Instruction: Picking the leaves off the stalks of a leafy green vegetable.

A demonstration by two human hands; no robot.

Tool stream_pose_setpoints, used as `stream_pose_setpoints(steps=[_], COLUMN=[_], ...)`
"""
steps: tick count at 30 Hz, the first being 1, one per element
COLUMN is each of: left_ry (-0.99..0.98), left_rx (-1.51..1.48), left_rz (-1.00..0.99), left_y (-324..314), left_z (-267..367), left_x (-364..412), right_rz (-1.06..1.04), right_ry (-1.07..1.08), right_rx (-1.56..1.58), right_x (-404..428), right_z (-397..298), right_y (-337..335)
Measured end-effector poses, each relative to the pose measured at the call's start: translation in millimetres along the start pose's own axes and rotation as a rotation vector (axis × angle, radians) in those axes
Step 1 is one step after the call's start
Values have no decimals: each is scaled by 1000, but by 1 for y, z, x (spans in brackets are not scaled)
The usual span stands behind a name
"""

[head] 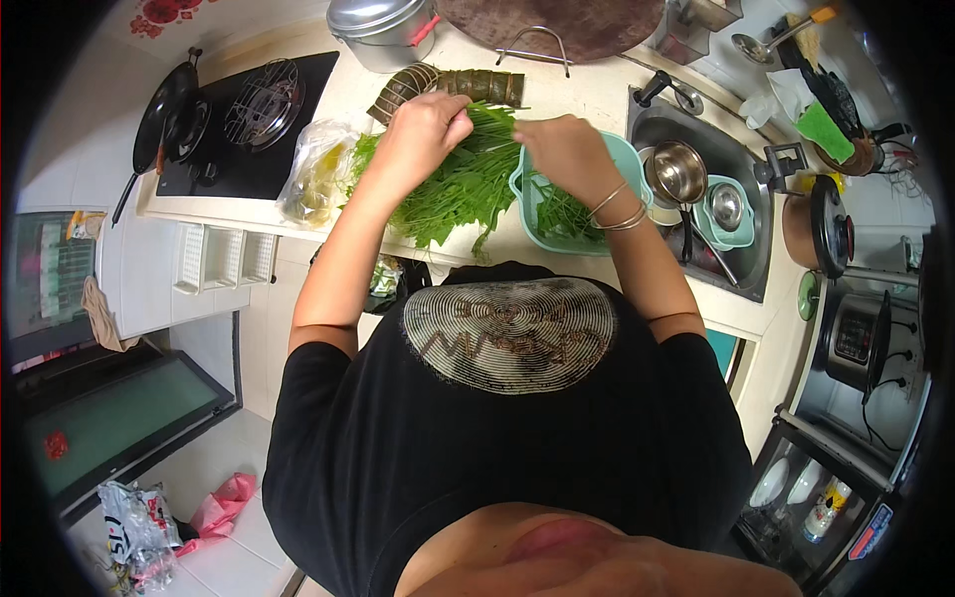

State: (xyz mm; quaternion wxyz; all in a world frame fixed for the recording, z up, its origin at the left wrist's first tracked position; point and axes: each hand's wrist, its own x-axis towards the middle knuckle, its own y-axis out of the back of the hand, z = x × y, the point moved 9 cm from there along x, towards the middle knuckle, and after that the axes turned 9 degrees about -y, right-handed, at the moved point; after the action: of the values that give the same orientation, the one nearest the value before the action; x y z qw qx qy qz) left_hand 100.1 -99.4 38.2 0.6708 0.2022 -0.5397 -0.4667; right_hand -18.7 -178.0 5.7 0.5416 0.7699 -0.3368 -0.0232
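A heap of leafy green stems [470, 186] lies on the pale counter in front of me. Over its far left part is my left hand [429, 123], thumb and fingers closed at the tips of some stems. My right hand [567, 153], with bangles at the wrist, is above the left rim of a mint green basin [531, 216]; its fingertips are near the stems, and whether they pinch one I cannot tell. Picked greens [567, 213] lie in the basin. Behind the heap are leaf-wrapped, tied rolls [485, 86].
A clear plastic bag [317, 175] sits left of the heap, beside a black gas hob [246, 134] with a wok [160, 119]. At the back stand a lidded metal pot [380, 33] and a large round board [552, 22]. The sink [753, 261] at right holds pans and a bowl.
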Motion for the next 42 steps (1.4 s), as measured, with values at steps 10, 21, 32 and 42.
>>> stream_pose_setpoints(steps=[10, 21, 32, 42], left_ry=[105, 496, 609, 674], left_rx=[325, -1072, -1017, -1133], left_rz=[25, 324, 12, -131], left_y=[-18, -43, -69, -53], left_z=[-50, -21, -23, -46], left_x=[-21, -20, -33, -86], right_rz=[-229, 94, -13, 548], right_ry=[-347, 14, 149, -431], right_rx=[655, 258, -29, 273], right_x=[-21, -21, -29, -15], right_z=[25, -18, -45, 82], right_y=[-37, 10, -14, 59])
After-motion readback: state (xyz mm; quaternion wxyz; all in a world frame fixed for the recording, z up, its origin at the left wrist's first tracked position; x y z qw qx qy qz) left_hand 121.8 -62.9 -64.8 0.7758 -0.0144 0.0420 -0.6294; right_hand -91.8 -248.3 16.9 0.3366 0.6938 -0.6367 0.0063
